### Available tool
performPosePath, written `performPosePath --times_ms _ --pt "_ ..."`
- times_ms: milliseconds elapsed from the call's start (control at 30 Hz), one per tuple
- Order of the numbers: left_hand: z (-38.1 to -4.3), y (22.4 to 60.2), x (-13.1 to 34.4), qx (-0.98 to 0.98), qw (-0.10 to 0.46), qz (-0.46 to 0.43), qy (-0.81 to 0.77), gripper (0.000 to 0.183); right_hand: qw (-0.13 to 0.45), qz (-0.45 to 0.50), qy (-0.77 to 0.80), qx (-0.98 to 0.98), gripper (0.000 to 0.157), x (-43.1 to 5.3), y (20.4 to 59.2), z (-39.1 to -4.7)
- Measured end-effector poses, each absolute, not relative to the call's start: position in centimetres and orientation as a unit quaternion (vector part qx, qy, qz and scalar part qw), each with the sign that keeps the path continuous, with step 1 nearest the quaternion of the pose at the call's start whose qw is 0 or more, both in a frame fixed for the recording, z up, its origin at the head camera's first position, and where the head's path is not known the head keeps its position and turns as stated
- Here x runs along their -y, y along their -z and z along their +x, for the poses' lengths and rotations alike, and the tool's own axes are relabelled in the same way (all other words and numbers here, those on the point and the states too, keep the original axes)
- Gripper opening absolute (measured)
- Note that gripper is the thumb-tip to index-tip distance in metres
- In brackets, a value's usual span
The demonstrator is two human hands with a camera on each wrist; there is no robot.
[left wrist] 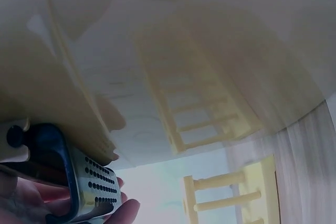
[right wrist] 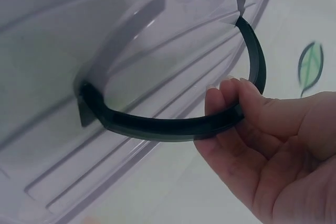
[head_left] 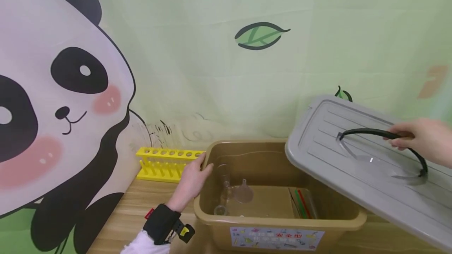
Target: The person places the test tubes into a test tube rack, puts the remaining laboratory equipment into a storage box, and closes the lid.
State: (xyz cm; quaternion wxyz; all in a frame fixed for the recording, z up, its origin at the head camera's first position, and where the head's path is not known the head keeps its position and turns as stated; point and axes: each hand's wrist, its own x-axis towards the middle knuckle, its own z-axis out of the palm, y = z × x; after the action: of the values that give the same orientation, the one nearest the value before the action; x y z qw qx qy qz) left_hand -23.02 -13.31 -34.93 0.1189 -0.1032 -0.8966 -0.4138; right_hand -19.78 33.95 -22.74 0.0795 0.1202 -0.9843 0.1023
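Observation:
A tan storage box (head_left: 268, 222) stands on the wooden table, with a grey lid (head_left: 328, 144) tilted over its right side. My right hand (head_left: 420, 138) pinches the lid's black handle (right wrist: 168, 129) between thumb and fingers. At the box's left rim, my left hand (head_left: 192, 179) grips the edge, its thumb over the rim; the left wrist view only partly shows its fingers. Inside the box lie a clear round piece with a stem (head_left: 244, 193), small clear cups (head_left: 220, 210) and thin red and green strips (head_left: 303, 204). The lid hides the right end.
A yellow test tube rack (head_left: 162, 164) stands on the table (head_left: 141, 199) just left of the box. Behind is a pale green cloth (head_left: 197, 50) printed with a panda (head_left: 67, 128) and leaves. A label (head_left: 277, 239) is on the box's front.

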Motion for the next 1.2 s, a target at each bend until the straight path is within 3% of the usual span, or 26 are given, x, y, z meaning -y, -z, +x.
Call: performPosePath --times_ms 133,567,867,1200 --pt "-23.0 34.9 13.5 0.899 0.116 -0.099 0.411 0.049 0.082 0.16 -0.087 0.98 0.028 -30.7 21.8 -19.8" --pt "-22.6 35.4 14.2 0.843 0.093 -0.038 0.529 0.046 0.082 0.263 -0.124 0.953 0.009 -23.2 21.3 -20.6" --pt "-22.2 36.0 14.7 0.751 0.024 -0.028 0.66 0.045 0.078 0.321 -0.123 0.936 0.011 -19.6 21.5 -20.8" --pt "-21.7 35.9 15.0 0.723 -0.018 -0.024 0.691 0.046 0.08 0.361 -0.105 0.923 0.01 -15.6 22.2 -21.4"
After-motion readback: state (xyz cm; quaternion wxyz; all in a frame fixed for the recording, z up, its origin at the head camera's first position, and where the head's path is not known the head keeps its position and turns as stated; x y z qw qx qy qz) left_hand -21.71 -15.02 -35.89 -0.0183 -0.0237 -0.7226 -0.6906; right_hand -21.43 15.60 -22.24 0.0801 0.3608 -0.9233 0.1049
